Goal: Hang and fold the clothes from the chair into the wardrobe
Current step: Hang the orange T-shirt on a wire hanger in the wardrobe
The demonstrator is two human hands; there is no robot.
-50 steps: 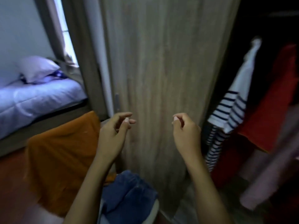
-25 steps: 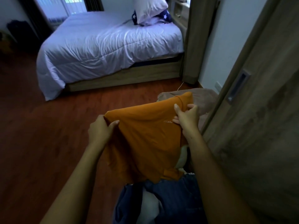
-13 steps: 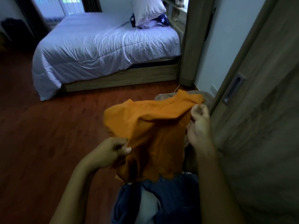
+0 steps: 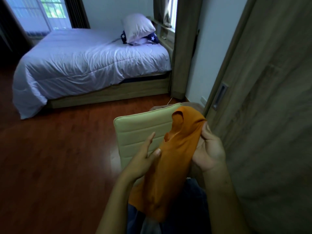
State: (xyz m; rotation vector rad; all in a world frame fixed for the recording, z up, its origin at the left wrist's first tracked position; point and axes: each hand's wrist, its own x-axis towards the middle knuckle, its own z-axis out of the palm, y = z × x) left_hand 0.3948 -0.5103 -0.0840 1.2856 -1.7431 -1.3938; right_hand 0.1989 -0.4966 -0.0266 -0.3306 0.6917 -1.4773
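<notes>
An orange garment (image 4: 170, 166) hangs bunched between my two hands, lifted off the cream padded chair back (image 4: 141, 130). My right hand (image 4: 207, 147) grips its upper right edge near the wardrobe door (image 4: 270, 115). My left hand (image 4: 145, 159) pinches the cloth's left side between thumb and fingers. Blue denim clothing (image 4: 194, 208) lies on the chair seat below, mostly hidden by the orange garment and my arms.
The wooden sliding wardrobe door, with a recessed metal handle (image 4: 220, 97), fills the right side. A bed (image 4: 87, 61) with a white duvet and pillows stands at the back left. Brown wood floor (image 4: 50, 166) stretches between bed and chair. A brown cloth (image 4: 190, 105) shows behind the chair back.
The orange garment has come up off the chair back, which now shows bare cream padding. Both hands have drawn closer together, gathering the cloth into a narrow bundle.
</notes>
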